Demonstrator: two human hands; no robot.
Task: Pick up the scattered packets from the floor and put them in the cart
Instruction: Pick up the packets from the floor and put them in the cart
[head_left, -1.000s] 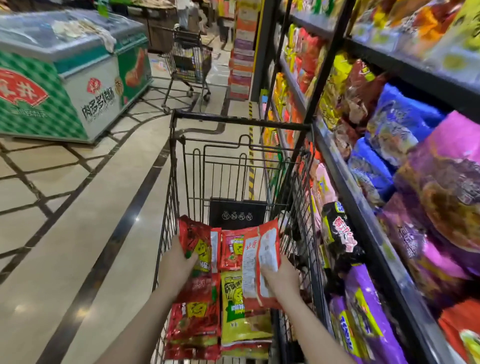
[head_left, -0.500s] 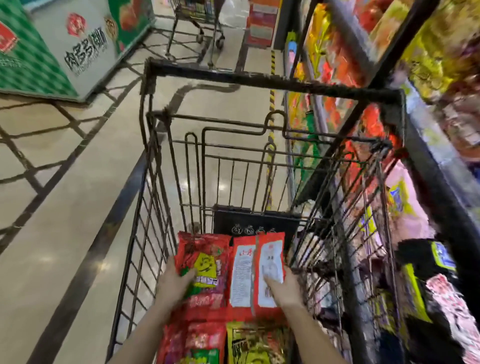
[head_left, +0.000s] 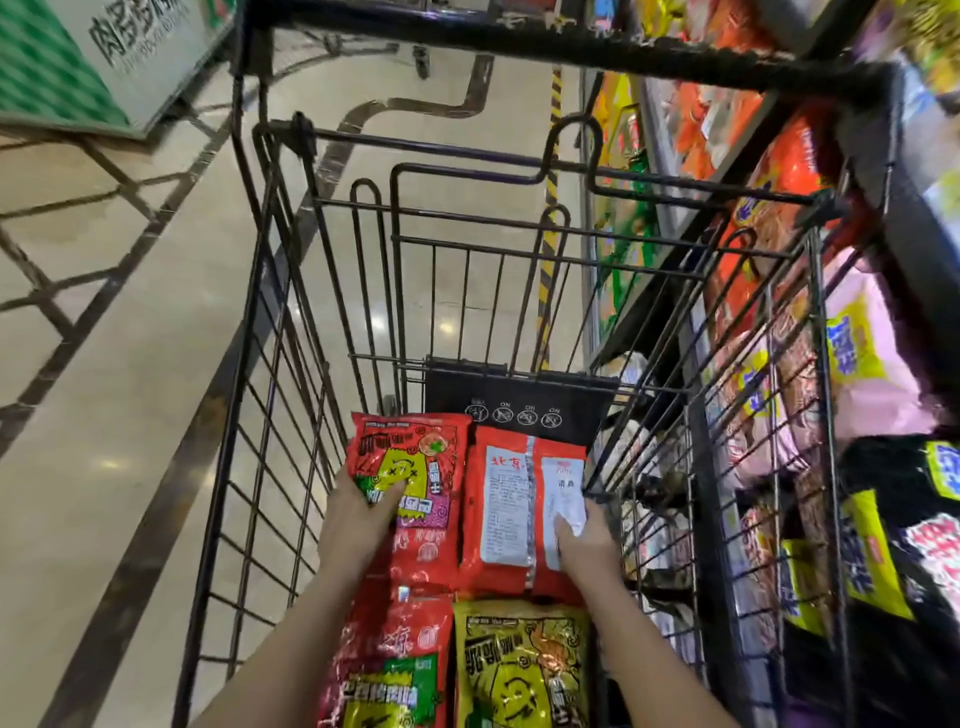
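1. Head view: one black wire cart (head_left: 291, 332) is filling the middle of the frame, its basket made of thin metal rods in a grid and its thick textured handle bar crossing the top.
2. Four packets are showing inside the cart, all flat, glossy plastic pouches of roughly rectangular shape.
3. The red packet with a yellow cartoon panel (head_left: 415, 478) is sitting at the far left of the cart's basket; the left hand (head_left: 358, 514) is gripping its left edge, thumb lying across the printed front and the fingers hidden behind.
4. The red packet with a white label (head_left: 514, 509) is lying just beside it on the right, back side up with a silver seam running down it; the right hand (head_left: 587, 540) is holding its lower right corner, thumb pressing on the white label.
5. Nearer the camera in the cart, one red and green packet (head_left: 395, 660) and one yellow packet (head_left: 519, 670) are lying side by side, partly under the two held packets.
6. A black plastic flap (head_left: 519, 400) with four round white symbols is standing at the far end of the basket.
7. Right of the cart, a shelf (head_left: 878, 171) is carrying many bright crinkly snack bags.
8. Left of the cart, polished beige floor tiles (head_left: 104, 415) with dark inlaid lines are shining.
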